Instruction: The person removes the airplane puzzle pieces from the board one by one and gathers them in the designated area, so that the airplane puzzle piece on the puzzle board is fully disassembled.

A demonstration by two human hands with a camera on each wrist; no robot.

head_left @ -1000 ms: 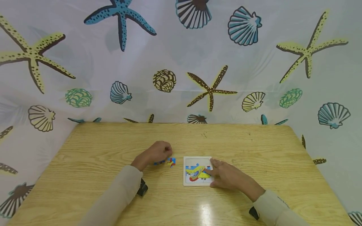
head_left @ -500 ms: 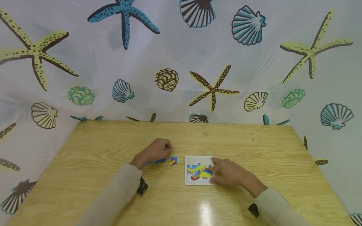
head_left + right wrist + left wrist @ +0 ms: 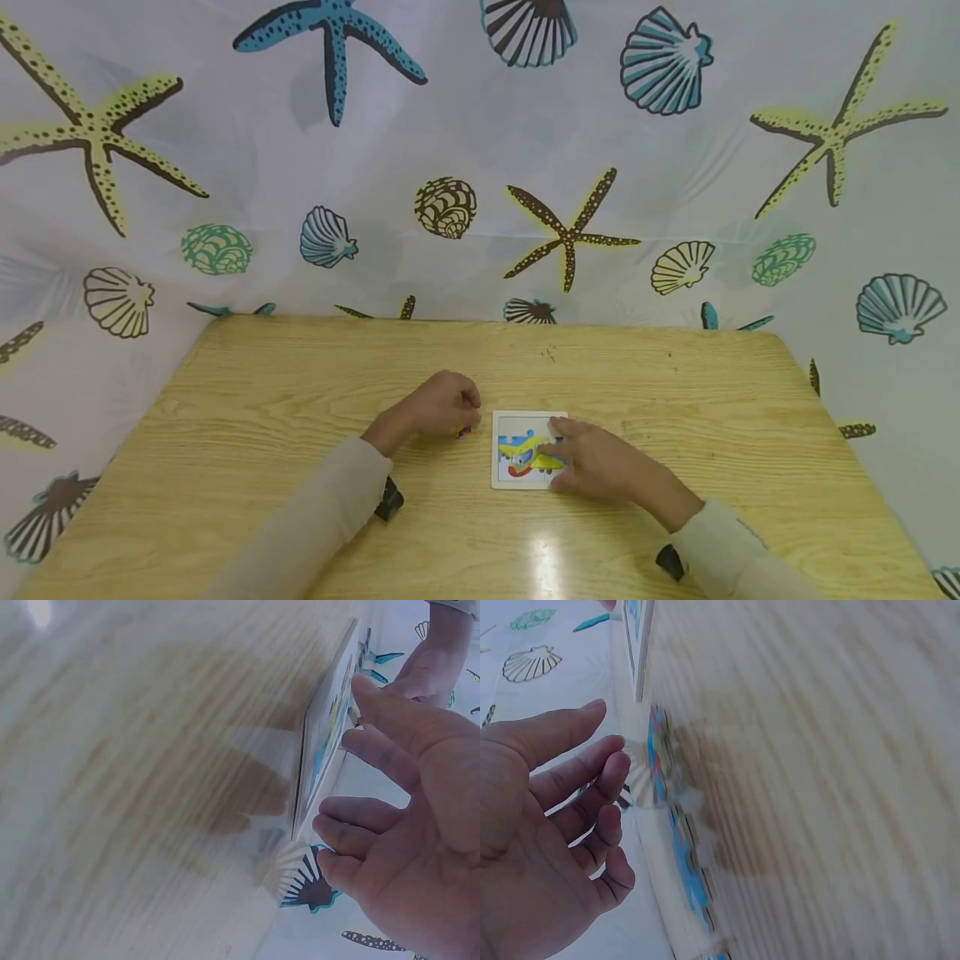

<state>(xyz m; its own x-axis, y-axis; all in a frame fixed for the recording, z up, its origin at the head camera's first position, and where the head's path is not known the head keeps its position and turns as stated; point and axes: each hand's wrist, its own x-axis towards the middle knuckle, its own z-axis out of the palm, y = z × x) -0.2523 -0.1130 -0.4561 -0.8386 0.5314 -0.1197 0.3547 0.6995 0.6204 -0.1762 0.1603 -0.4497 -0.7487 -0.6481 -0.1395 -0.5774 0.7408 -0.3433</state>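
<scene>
A white-framed puzzle tray (image 3: 495,458) lies on the table, partly filled with pieces forming a yellow and red airplane (image 3: 519,460). Over its right side my right hand (image 3: 600,461) spreads relaxed fingers, the fingertips overlapping the frame and picture. My left hand (image 3: 441,403) is just left of the tray, above a loose red and blue puzzle piece (image 3: 464,432) that it mostly covers. In the left wrist view, its fingers bend loosely with nothing between them. Beside them a colourful puzzle piece (image 3: 659,754) and more blue pieces (image 3: 690,866) lie in a row.
The wooden table (image 3: 300,367) extends around both hands. Behind it hangs a pale curtain (image 3: 450,108) printed with starfish and shells. Dark wrist devices show under both sleeves, one by the left cuff (image 3: 389,500).
My left hand has moved right, toward the tray, and now covers most of the loose piece that showed before. My right hand has shifted slightly further over the tray.
</scene>
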